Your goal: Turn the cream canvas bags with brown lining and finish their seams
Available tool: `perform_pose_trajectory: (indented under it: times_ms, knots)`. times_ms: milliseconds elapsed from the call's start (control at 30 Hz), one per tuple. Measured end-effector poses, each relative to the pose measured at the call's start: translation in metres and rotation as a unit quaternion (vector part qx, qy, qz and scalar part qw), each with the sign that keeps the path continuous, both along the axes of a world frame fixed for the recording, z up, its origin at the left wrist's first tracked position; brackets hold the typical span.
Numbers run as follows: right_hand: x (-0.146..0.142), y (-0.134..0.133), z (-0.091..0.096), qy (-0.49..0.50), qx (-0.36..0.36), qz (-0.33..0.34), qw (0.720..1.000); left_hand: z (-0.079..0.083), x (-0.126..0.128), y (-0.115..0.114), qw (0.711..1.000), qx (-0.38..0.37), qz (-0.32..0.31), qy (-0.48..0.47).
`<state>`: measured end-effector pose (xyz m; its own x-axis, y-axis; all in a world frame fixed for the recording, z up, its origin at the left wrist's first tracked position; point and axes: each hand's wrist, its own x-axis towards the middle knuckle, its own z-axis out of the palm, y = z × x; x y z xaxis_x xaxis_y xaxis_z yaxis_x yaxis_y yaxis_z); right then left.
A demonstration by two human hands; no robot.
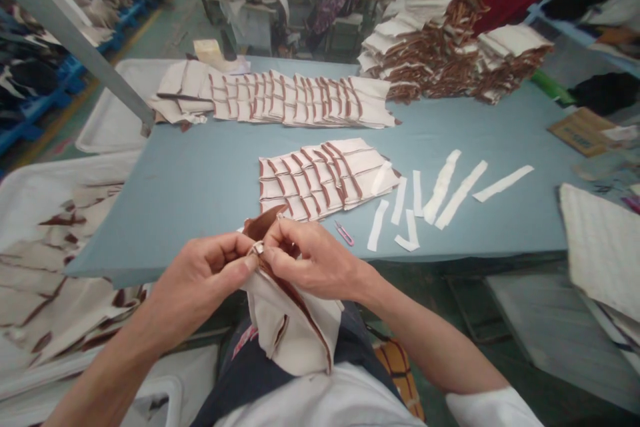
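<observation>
My left hand [207,275] and my right hand [310,257] meet just in front of the table's near edge, both pinched on a cream fabric piece with a brown zipper [290,323] that hangs down over my lap. The fingertips of both hands close around a small metal zipper slider [259,248] at the top of the piece. A fanned row of similar cream and brown pieces [323,177] lies on the blue table [200,180] just beyond my hands. A small pink clipper [345,234] lies on the table to the right of my right hand.
Several white fabric strips [443,187] lie at the right of the table. A longer row of pieces [280,99] lies further back, with tall stacks [450,40] at the far right. White trays with more pieces [45,267] stand on my left. A grey post [85,47] slants at the left. A person sits at the far back.
</observation>
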<state>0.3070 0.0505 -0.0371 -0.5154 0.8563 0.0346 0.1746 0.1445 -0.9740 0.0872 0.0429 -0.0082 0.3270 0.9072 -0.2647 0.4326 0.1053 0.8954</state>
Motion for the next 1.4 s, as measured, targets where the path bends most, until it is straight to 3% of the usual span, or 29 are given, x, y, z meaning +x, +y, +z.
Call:
perform_pose_trajectory:
  times_ms: [100, 267, 467, 667, 833, 933, 1033, 1133, 1400]
  knots:
    - [0.005, -0.002, 0.002, -0.024, 0.118, -0.034, 0.992, 0.007, 0.002, -0.001, 1.000, 0.016, -0.003, 0.002]
    - [0.013, -0.002, 0.011, -0.090, 0.310, -0.023, 0.946, 0.012, 0.005, -0.007, 0.992, 0.117, -0.001, 0.048]
    - [0.015, -0.004, 0.023, -0.141, 0.321, -0.022, 0.936, 0.011, 0.005, -0.015, 0.975, 0.214, -0.028, 0.057]
    - [0.011, -0.005, 0.030, -0.152, 0.217, -0.032, 0.964, 0.029, 0.021, -0.013, 0.964, 0.241, -0.016, 0.107]
    - [0.008, 0.002, 0.022, -0.011, 0.007, 0.006, 1.000, 0.012, 0.012, -0.010, 0.985, 0.143, -0.033, 0.091]
    - [0.008, 0.007, 0.013, 0.060, -0.107, 0.045, 0.991, -0.001, 0.003, -0.007, 0.994, 0.083, -0.044, 0.057]
    - [0.010, 0.012, 0.008, 0.116, -0.201, 0.097, 0.968, -0.004, 0.000, -0.004, 0.997, 0.045, -0.062, 0.023]
    - [0.011, 0.015, 0.007, 0.138, -0.238, 0.110, 0.955, -0.001, -0.002, -0.002, 0.997, 0.031, -0.071, 0.022]
    - [0.015, 0.021, 0.017, 0.140, -0.215, 0.128, 0.958, 0.010, -0.003, 0.000, 0.993, 0.062, -0.078, 0.054]
